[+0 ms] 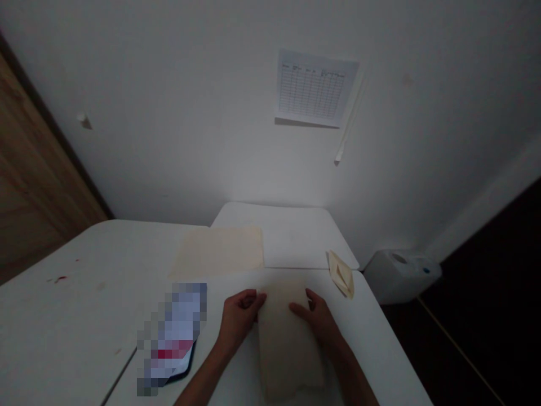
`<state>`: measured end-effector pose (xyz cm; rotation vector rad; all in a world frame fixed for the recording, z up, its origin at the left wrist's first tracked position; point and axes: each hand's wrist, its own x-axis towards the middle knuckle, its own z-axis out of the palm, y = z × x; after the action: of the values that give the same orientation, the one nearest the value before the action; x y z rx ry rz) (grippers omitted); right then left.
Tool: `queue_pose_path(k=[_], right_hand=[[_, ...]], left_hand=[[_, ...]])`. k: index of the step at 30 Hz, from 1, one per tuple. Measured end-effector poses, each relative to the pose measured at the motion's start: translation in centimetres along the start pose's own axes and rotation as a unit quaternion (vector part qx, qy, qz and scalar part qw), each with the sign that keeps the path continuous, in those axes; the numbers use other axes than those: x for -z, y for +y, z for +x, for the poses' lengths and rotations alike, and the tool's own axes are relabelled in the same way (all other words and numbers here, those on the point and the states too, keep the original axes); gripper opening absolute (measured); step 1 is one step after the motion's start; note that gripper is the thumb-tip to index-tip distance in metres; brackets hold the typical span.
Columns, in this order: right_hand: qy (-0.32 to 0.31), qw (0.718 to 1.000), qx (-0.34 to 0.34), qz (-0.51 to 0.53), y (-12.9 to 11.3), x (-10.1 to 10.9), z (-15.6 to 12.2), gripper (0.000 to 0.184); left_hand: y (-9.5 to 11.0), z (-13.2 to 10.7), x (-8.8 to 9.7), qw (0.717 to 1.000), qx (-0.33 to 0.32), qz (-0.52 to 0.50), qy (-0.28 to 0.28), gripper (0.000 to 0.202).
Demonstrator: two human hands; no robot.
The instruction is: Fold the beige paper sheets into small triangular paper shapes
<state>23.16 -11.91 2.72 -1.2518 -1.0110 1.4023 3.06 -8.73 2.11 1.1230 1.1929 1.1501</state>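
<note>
A long strip-shaped piece of beige paper (287, 344), seemingly folded, lies in front of me on the white table (228, 378). My left hand (240, 316) pinches its upper left edge between thumb and fingers. On the opposite edge, my right hand (320, 321) grips the paper with the thumb on top and the fingers mostly hidden behind it. The near end of the paper looks uneven. Beyond my right hand sits a small folded beige paper piece (341, 276). Farther back on the left, a flat beige sheet (220, 248) rests on the tabletop.
A phone (181, 332), its screen blurred by pixels, lies left of my left hand. A white board or second tabletop (296, 237) meets the wall. A printed table sheet (316, 90) hangs above. On the floor at right stands a white plastic container (397, 276).
</note>
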Motion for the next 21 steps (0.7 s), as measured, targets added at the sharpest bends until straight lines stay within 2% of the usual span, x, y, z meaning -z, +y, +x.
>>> queue_pose_path(k=[6,10,15,21], right_hand=[[0.009,0.999,-0.002,0.036,0.3,0.3,-0.2,0.070],[0.034,0.999,-0.001,0.019,0.2,0.2,-0.3,0.070],[0.056,0.998,0.005,-0.008,0.2,0.2,-0.3,0.067],[0.056,0.998,0.006,-0.012,0.2,0.2,-0.5,0.068]], left_hand=[[-0.2,-0.7,0.0,0.998,0.028,0.017,-0.045,0.040],[0.2,-1.0,-0.1,0.997,0.010,0.044,-0.056,0.036],[0.4,-1.1,-0.3,0.999,-0.003,0.050,-0.022,0.032],[0.7,-1.3,-0.5,0.998,-0.004,0.056,0.012,0.033]])
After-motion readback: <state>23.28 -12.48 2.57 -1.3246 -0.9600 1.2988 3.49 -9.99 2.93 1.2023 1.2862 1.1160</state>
